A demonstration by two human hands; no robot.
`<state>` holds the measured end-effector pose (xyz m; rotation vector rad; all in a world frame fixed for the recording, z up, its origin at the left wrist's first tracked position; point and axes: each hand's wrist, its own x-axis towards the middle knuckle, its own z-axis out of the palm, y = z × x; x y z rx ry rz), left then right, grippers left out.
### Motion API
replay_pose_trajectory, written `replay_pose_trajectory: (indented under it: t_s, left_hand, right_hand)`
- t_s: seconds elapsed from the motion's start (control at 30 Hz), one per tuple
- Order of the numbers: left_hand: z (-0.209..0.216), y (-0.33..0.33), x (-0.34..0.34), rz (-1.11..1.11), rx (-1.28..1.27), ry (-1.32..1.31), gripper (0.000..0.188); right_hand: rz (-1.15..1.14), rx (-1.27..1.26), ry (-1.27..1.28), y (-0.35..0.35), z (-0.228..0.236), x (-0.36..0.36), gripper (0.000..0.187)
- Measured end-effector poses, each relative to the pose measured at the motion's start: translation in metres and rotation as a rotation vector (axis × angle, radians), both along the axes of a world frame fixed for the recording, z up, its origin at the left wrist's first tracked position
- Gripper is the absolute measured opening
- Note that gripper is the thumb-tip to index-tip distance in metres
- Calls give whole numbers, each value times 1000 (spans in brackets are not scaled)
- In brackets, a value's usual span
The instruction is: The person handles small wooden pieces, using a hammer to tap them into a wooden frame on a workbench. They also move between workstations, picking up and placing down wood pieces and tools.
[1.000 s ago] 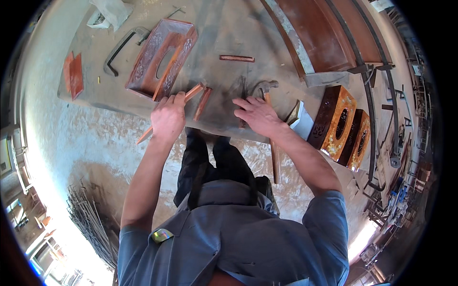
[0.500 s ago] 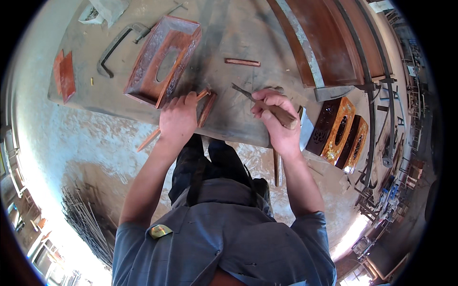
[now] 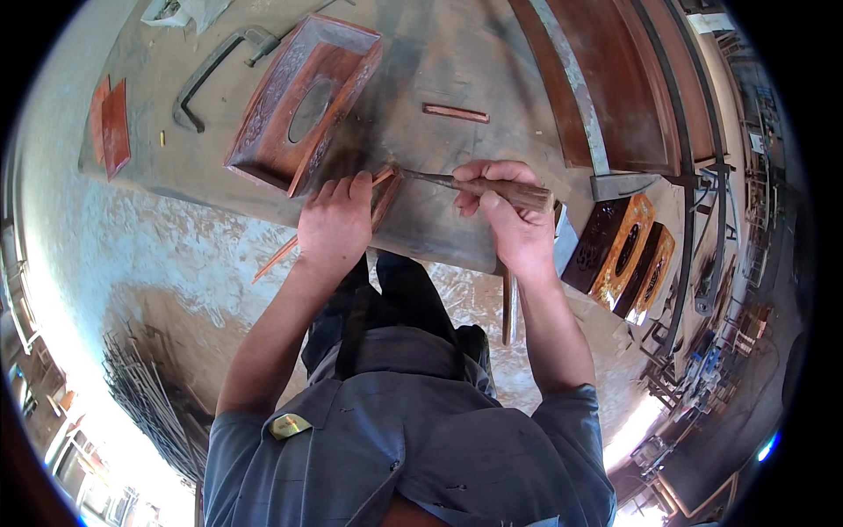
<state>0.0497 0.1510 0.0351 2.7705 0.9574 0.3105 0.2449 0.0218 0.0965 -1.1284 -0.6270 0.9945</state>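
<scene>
My left hand (image 3: 336,224) is closed around a thin reddish wooden strip (image 3: 277,256), pressing it down at the near edge of the workbench. One end of the strip sticks out past the edge toward me. A short wooden piece (image 3: 384,207) lies beside my fingers. In my right hand (image 3: 518,230) is a chisel with a wooden handle (image 3: 516,193). It lies nearly level and its blade points left, with the tip at the strip's far end. Just beyond my left hand sits a reddish wooden box (image 3: 337,107) with carved sides and an oval opening.
A C-clamp (image 3: 204,81) and two flat wood pieces (image 3: 114,127) lie on the left of the workbench (image 3: 465,70). A small grooved strip (image 3: 456,113) lies further back. At right are clamped panels (image 3: 606,79), a long bar clamp (image 3: 575,79) and dark boxes with golden patterned tops (image 3: 617,241).
My right hand has turned the chisel flatter and brought its tip left to the strip's end. My left hand keeps its hold on the strip. The whole view has shifted slightly.
</scene>
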Motion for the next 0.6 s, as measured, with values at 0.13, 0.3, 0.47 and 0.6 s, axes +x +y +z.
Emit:
replay_pose_trajectory:
  t_s: [0.13,0.3,0.47,0.6]
  left_hand:
    - [2,-1,1,4,-2,-2,22]
    - [3,-1,1,6,-1,19,22]
    - [4,0,1,-7,-5,37,22]
    - [4,-1,1,-5,-5,24,22]
  right_hand:
    - [9,-24,-4,4,-1,4,22]
    - [55,-17,-3,9,-3,7,24]
    - [64,-64,-70,14,8,1,25]
    - [100,-179,-117,22,19,-1,26]
